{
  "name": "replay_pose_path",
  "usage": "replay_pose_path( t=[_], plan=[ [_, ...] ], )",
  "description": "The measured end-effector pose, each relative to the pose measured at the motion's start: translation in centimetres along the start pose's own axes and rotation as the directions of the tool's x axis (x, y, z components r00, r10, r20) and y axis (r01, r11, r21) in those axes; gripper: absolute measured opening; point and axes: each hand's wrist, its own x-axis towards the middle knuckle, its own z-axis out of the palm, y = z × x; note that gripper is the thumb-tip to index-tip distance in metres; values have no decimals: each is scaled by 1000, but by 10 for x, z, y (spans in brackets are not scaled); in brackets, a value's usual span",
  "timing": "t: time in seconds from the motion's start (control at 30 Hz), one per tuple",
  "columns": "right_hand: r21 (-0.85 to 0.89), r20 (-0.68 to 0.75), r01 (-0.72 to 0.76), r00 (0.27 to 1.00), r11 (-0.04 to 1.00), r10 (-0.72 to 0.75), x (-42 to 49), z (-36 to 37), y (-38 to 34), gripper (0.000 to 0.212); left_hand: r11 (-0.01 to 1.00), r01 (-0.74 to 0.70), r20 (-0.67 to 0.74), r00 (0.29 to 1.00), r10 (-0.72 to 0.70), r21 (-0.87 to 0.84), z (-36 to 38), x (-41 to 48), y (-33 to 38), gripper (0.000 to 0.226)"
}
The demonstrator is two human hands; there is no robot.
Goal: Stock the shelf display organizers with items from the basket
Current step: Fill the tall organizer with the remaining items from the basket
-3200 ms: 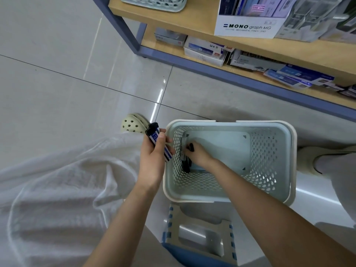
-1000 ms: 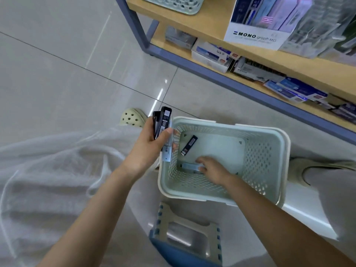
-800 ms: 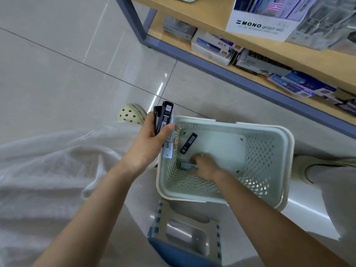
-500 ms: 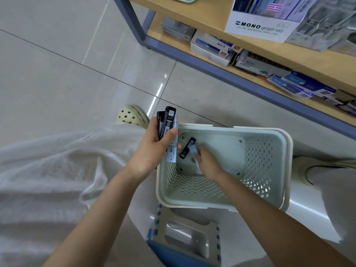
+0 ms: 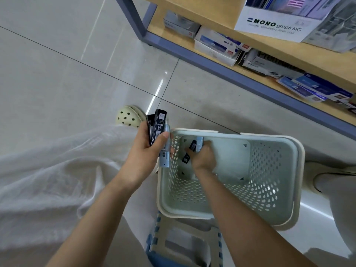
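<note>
A pale green perforated basket [image 5: 269,193] stands on the floor in front of me. My left hand [image 5: 146,151] holds a bunch of slim lead cases [image 5: 159,130], black and light blue, upright just outside the basket's left rim. My right hand [image 5: 202,157] is inside the basket near its far left corner, gripping a light blue case [image 5: 199,143]. A black case [image 5: 189,151] lies under its fingers on the basket floor; I cannot tell whether the hand also holds it.
A wooden shelf unit with a blue frame [image 5: 221,68] runs along the back right, holding a MONO graph MG display box [image 5: 273,24] and stacked stationery boxes. A folding step stool [image 5: 183,245] sits below the basket. White fabric [image 5: 48,180] covers the left.
My right hand picked a light blue case off the basket floor and moved it to the far left corner, over the black case. The left hand's bundle stayed upright beside the rim.
</note>
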Motion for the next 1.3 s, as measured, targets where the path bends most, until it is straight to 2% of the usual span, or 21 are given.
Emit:
replay_pose_path(
  t=[0.17,0.3,0.37,0.43,0.57,0.63,0.73,0.87,0.93,1.03,1.17,1.23,1.3],
  plan=[
    [-63,10,84,996,994,-83,-5,-2,5,32,1000,-12,17,1000,12,-6,3,5,1,12],
    [32,188,152,970,988,-155,-6,-13,12,25,1000,-9,28,1000,9,-24,6,0,-1,12],
    [64,297,163,939,984,-175,-7,-23,14,5,999,8,42,999,-7,-36,8,-4,-5,10],
    [57,384,155,908,986,-165,-12,-35,19,21,999,31,52,998,-30,-20,10,-9,-12,11],
    [114,554,141,813,983,-181,-34,-63,30,19,999,46,59,997,-47,22,18,-21,-25,13],
    [170,527,177,815,969,-241,-48,-80,23,22,998,23,65,998,-27,60,24,-28,-29,14],
    [336,410,252,829,908,-382,-69,-107,5,23,995,-22,48,999,18,96,32,-38,-35,15],
    [541,302,292,808,788,-507,-97,-135,-18,21,999,-29,-33,999,30,18,39,-44,-40,16],
    [567,254,309,816,763,-519,-107,-141,-23,23,998,-31,-32,999,30,-50,44,-47,-39,12],
    [500,216,363,827,786,-519,-118,-142,-25,24,991,-41,-28,999,37,-131,52,-54,-35,9],
    [423,150,386,863,820,-483,-126,-142,-27,12,973,-19,-31,999,13,-230,58,-61,-31,22],
    [370,132,413,864,832,-487,-130,-142,-29,7,976,-1,-21,1000,-4,-219,59,-63,-30,25],
    [235,121,507,832,830,-542,-134,-143,-30,14,986,-1,-29,1000,-4,-166,60,-64,-27,24]
  ],
)
